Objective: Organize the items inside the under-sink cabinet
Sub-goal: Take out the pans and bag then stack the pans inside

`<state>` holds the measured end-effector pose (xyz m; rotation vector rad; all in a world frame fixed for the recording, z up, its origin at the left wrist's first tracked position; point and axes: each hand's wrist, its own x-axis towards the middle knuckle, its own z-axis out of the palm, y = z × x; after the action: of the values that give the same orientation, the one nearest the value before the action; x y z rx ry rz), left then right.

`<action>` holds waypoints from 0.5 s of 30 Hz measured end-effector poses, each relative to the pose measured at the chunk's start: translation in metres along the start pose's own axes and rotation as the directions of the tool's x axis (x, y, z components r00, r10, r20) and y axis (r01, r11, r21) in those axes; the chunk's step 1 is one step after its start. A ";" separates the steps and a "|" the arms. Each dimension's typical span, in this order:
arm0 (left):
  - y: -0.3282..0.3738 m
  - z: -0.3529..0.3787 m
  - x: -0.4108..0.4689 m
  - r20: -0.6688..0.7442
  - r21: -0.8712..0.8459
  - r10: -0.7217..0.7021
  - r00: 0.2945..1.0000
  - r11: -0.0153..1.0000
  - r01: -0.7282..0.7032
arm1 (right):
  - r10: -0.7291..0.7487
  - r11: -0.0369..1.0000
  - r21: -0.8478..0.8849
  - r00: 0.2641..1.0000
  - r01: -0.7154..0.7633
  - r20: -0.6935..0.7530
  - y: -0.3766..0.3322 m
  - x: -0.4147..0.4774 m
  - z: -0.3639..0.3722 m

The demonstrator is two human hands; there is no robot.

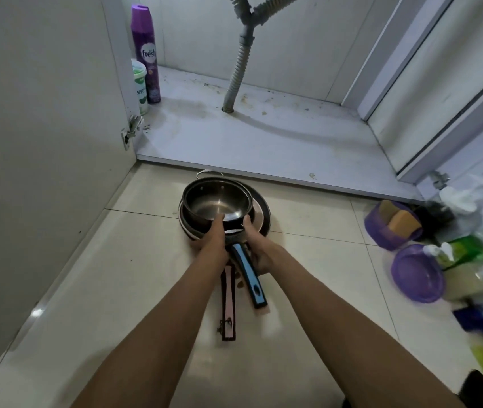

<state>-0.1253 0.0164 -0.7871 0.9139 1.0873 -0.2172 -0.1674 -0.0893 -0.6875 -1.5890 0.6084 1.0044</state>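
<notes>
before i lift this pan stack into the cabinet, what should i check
1. Grip: left hand and right hand both hold the pan stack at its near rim: ok.
2. Room: bare cabinet floor in front of the drain hose: ok.
3. Floor clean: stains near the drain hose: not ok.
4. Handles: blue handle and pink handle point back at you: ok.
5. Pans nested firmly: cannot tell.
</notes>
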 end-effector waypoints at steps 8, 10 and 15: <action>0.033 -0.019 -0.071 0.235 0.258 -0.133 0.963 0.964 0.070 | 0.018 0.956 0.294 0.999 -0.006 -0.038 0.012 0.003 0.022; 0.044 -0.024 -0.082 0.268 0.343 -0.143 0.953 0.938 0.044 | 0.014 0.951 0.310 0.997 0.011 -0.077 0.017 0.007 0.023; 0.069 -0.026 -0.072 0.240 0.421 -0.053 0.969 0.906 -0.054 | -0.036 0.959 0.275 0.994 0.062 -0.099 0.010 0.007 0.027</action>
<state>-0.1385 0.0601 -0.6942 1.2404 0.8185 -0.5709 -0.1795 -0.0646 -0.6999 -1.3995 0.7369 0.7737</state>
